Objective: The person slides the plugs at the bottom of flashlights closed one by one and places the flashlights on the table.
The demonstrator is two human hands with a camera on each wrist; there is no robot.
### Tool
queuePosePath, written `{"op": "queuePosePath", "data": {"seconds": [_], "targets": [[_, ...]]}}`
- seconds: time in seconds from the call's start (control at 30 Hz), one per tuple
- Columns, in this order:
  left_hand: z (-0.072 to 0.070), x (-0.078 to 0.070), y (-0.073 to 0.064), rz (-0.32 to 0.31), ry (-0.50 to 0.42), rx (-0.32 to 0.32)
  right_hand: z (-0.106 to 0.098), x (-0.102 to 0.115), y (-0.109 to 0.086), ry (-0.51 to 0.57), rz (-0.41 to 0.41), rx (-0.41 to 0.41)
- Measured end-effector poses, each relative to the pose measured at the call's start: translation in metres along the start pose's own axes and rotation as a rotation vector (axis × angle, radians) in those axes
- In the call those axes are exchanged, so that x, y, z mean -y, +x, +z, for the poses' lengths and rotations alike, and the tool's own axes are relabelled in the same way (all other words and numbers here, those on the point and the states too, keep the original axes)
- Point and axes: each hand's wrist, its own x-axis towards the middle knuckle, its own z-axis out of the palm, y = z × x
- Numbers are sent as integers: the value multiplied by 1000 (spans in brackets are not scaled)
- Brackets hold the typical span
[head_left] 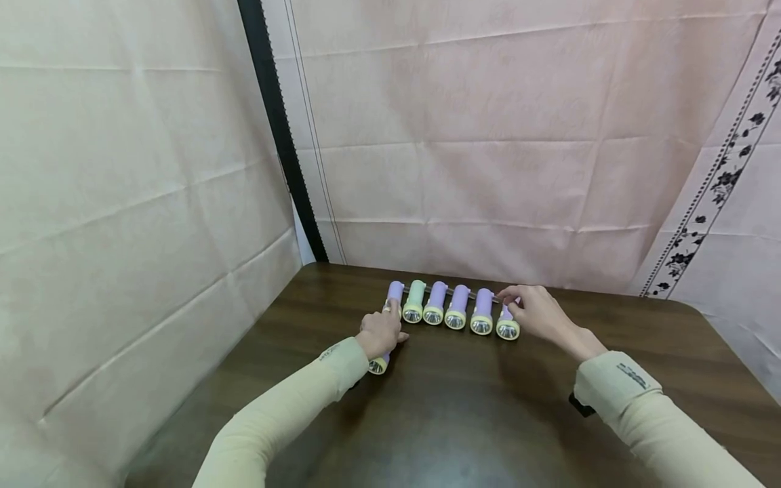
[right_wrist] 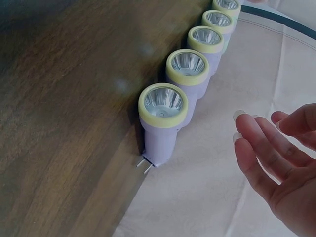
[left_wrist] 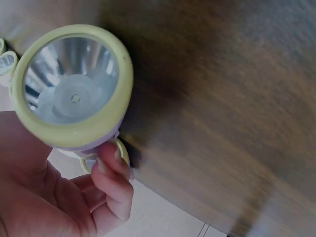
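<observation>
My left hand [head_left: 381, 332] grips a lilac flashlight [left_wrist: 74, 131] with a pale yellow rim, its lens facing the left wrist camera. In the head view only this flashlight's head [head_left: 378, 366] shows below the hand. Ahead of the left fingers lies the leftmost lilac flashlight [head_left: 395, 291] of a row, partly covered by them. Beside it is a mint green flashlight [head_left: 416, 298], then several lilac ones [head_left: 456, 308]. At the row's right end my right hand [head_left: 537, 312] hovers by the last flashlight [right_wrist: 160, 133], fingers loosely bent and holding nothing. Two metal prongs [right_wrist: 144, 165] stick out of its tail.
The flashlights lie on a dark brown wooden table [head_left: 439, 420], near its far edge. A thin strip [head_left: 472, 295] shows behind the row. Pale cloth [head_left: 488, 169] hangs behind the table, and more cloth [head_left: 122, 203] on the left.
</observation>
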Motion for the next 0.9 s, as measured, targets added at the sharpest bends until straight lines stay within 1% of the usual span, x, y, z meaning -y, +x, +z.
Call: {"op": "queuePosePath", "data": {"seconds": [0.13, 0.2, 0.3, 0.37, 0.43, 0.53, 0.6, 0.67, 0.73, 0.83, 0.9], "targets": [[2, -4, 4, -1, -18, -23, -2, -4, 0, -6, 5, 28], [3, -6, 5, -9, -31, -21, -3, -6, 0, -10, 7, 46], [2, -8, 9, -21, -83, -5, -3, -8, -2, -13, 5, 65], [0, -5, 14, -30, -117, -11, -3, -9, -3, -14, 8, 78], [-6, 0, 23, -36, -151, -39, -2, -10, -3, -12, 11, 101], [-18, 10, 42, -30, -195, -104, -1, -10, -3, -5, 13, 139], [-26, 15, 56, -19, -245, -105, -2, -9, -2, -6, 14, 151], [-29, 19, 71, -17, -305, -77, -4, -7, -2, -12, 14, 146], [-29, 21, 83, -40, -367, -22, -8, -5, -1, -13, 18, 134], [-21, 22, 98, -95, -438, 60, -12, -3, 0, -10, 20, 134], [-13, 22, 106, -129, -462, 85, -14, -2, 1, -7, 27, 148]]}}
